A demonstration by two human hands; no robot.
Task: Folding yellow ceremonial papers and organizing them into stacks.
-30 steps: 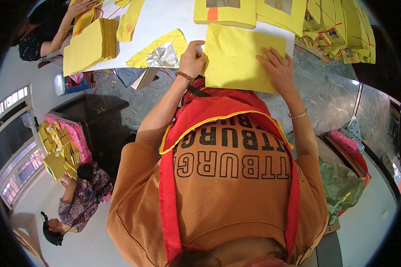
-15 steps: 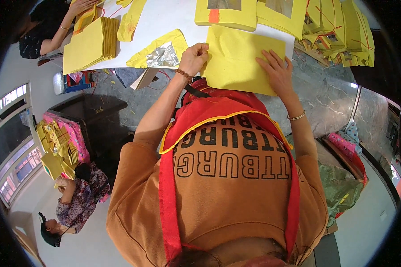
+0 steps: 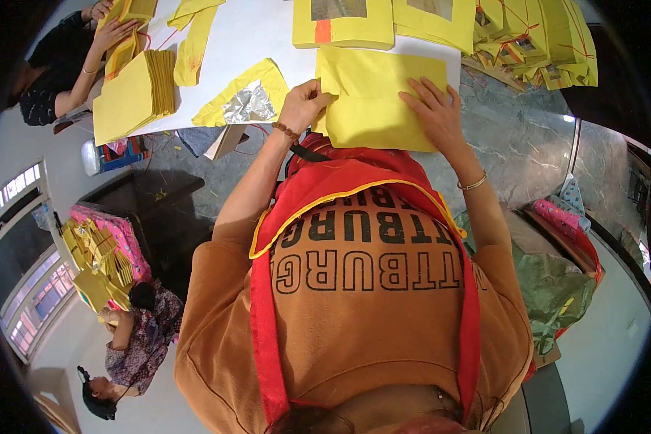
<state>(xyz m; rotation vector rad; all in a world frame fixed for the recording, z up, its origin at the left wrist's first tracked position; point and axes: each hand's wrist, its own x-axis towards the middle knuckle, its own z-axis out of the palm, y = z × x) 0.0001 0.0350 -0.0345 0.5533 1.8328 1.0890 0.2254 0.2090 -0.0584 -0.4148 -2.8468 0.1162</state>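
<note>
White table (image 3: pixel 246 32), yellow paper (image 3: pixel 376 116), lettered shirt (image 3: pixel 362 325)

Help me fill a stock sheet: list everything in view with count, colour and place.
yellow paper: at least one sheet, yellow, table's near edge
table: one, white, top centre
foil piece: one, yellow with silver, left of yellow paper
paper stack: one, yellow, table's left edge
panelled stacks: two, yellow with grey, beyond yellow paper
red-tied bundles: several, yellow, top right
packets: many, yellow, far left
box-like object: one, black, left
bag: one, green, right
co-workers: two, darkly dressed, left
apron: one, red, centre
left hand: one, brown bracelet, paper's left edge
right hand: one, pale bangle, paper's right side
</note>
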